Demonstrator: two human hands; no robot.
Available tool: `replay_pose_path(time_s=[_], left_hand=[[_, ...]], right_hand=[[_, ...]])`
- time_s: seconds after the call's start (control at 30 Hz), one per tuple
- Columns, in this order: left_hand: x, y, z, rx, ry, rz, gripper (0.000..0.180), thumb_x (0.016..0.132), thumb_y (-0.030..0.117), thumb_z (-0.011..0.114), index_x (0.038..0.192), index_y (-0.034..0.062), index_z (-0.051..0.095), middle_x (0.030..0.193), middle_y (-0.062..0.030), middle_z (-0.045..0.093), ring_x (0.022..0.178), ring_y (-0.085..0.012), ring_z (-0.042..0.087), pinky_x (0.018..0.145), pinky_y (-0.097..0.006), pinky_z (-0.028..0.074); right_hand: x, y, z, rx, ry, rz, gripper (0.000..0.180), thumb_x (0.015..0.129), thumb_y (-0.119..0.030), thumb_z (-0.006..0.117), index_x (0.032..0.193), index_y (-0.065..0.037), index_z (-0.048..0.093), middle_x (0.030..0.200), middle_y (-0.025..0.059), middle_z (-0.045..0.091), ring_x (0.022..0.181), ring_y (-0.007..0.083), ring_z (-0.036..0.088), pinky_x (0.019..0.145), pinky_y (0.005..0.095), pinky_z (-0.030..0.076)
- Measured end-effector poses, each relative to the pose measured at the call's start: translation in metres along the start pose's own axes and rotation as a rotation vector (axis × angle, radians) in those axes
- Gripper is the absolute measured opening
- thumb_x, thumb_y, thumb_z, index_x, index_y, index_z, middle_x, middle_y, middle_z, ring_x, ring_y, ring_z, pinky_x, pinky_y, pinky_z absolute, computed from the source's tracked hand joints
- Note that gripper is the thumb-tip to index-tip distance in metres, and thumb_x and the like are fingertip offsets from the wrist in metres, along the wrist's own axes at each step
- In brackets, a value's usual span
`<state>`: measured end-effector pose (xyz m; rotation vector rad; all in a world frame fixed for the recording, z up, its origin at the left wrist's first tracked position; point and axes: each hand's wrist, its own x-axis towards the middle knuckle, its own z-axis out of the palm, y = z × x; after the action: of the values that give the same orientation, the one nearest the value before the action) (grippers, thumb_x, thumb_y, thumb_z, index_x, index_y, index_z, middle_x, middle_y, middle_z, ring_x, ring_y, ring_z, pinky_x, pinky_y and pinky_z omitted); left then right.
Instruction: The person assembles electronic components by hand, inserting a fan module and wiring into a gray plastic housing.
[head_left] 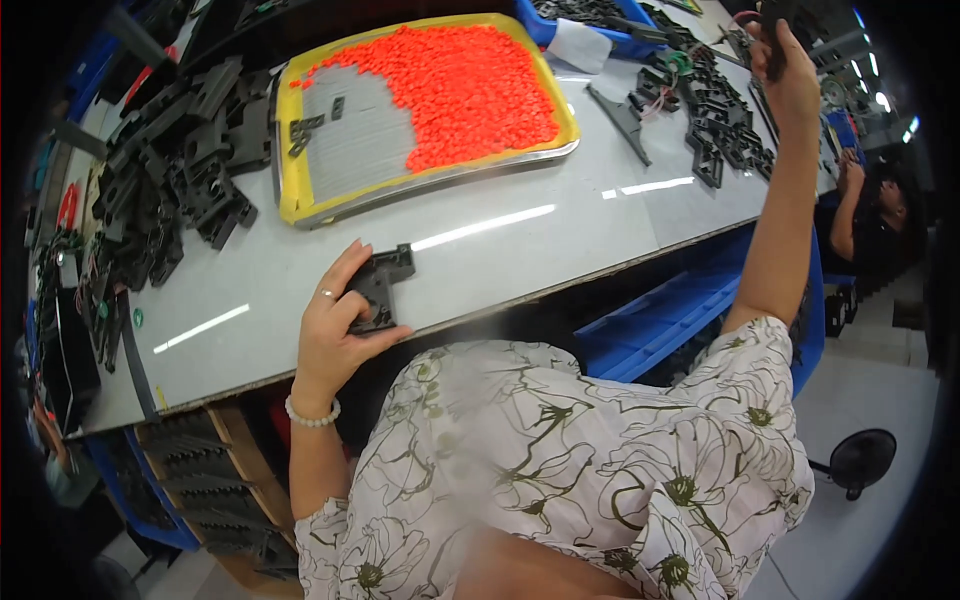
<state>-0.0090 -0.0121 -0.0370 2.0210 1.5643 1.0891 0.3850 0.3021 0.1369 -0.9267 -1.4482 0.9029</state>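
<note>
My left hand (332,322) grips a black moulded plastic part (380,290) near the table's front edge, with the fingers over its left side and the thumb along its lower edge. The part has a squared arm at its upper right. At the far right, my right hand (795,80) is raised with its fingers closed round a dark, elongated object (774,40), whose kind I cannot make out. Beyond the left hand is a yellow-rimmed tray (292,195) holding many small bright orange pieces (470,95). A few black pieces (303,132) lie in the tray's left side.
Black plastic parts (195,135) are heaped at the left; more (715,130) lie at the right beside a long black strip (622,125). A blue bin (640,45) stands at the back. Blue containers (660,320) sit below the table edge. Another person (880,215) is at far right.
</note>
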Motion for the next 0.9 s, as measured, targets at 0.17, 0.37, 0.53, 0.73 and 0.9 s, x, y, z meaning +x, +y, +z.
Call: replay_pose_path(time_s=[0.17,0.37,0.53,0.73,0.9], left_hand=[[-0.001,0.008,0.004,0.067,0.056,-0.084,0.043,0.057,0.018,0.082,0.066,0.0056,0.042,0.132,-0.0209,0.041,0.125,-0.0385,0.037,0.098,-0.04,0.036],[-0.009,0.006,-0.003,-0.008,0.08,-0.175,0.059,0.056,0.023,0.082,0.102,0.0032,0.051,0.137,-0.0185,0.036,0.124,-0.0366,0.037,0.1,-0.042,0.032],[-0.005,0.0,-0.014,-0.012,-0.039,-0.197,0.069,0.054,0.009,0.081,0.113,0.0031,0.047,0.134,-0.0169,0.038,0.12,-0.0293,0.041,0.099,-0.036,0.034],[-0.015,-0.004,-0.011,-0.632,0.15,-0.247,0.06,0.06,0.016,0.077,0.11,-0.0003,0.05,0.12,-0.0168,0.048,0.11,-0.0233,0.049,0.095,-0.034,0.038],[-0.004,-0.004,-0.001,-1.565,0.284,-0.45,0.062,0.085,0.054,0.046,0.112,-0.0018,0.051,0.119,-0.0234,0.051,0.105,-0.0267,0.053,0.086,-0.035,0.045]], right_hand=[[-0.002,-0.017,0.003,0.13,0.143,-0.13,0.038,0.096,-0.029,0.042,0.093,0.004,0.062,0.067,0.0028,0.057,0.053,0.0062,0.04,0.049,0.0195,0.029],[-0.013,-0.013,0.012,-0.412,0.083,-0.334,0.028,0.093,-0.025,0.05,0.093,-0.001,0.064,0.072,0.004,0.062,0.057,0.0045,0.044,0.052,0.0177,0.034],[-0.022,-0.011,0.028,-0.206,-0.021,-0.2,0.025,0.088,-0.021,0.059,0.107,-0.005,0.063,0.084,-0.0023,0.061,0.067,0.0031,0.055,0.055,0.0113,0.04],[-0.063,-0.022,0.071,0.131,-0.321,0.056,0.018,0.094,-0.02,0.044,0.102,-0.004,0.05,0.058,-0.0007,0.044,0.042,0.0032,0.03,0.039,0.018,0.022],[-0.11,-0.013,0.116,0.33,-0.499,0.275,0.025,0.093,-0.02,0.047,0.108,-0.002,0.052,0.066,0.0002,0.05,0.045,0.003,0.035,0.038,0.0168,0.023]])
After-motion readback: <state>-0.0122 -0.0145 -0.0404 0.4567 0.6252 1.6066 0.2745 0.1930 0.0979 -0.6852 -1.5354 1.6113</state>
